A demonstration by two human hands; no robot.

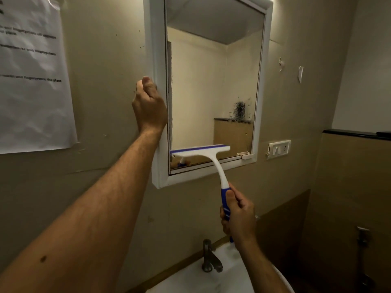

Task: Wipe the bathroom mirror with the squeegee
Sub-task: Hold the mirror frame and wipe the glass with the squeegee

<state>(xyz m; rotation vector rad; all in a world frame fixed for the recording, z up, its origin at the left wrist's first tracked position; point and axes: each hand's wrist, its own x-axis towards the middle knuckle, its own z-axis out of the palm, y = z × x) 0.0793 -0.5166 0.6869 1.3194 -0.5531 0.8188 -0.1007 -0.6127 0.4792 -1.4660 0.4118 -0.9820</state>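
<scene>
Overhead, the squeegee (201, 152) rises from the right grip (238, 216), clenched around its handle, onto the mirror (211, 81).

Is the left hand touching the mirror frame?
Touching. The head view shows the left hand wrapped over the left edge of the mirror frame, with no gap between them.
</scene>
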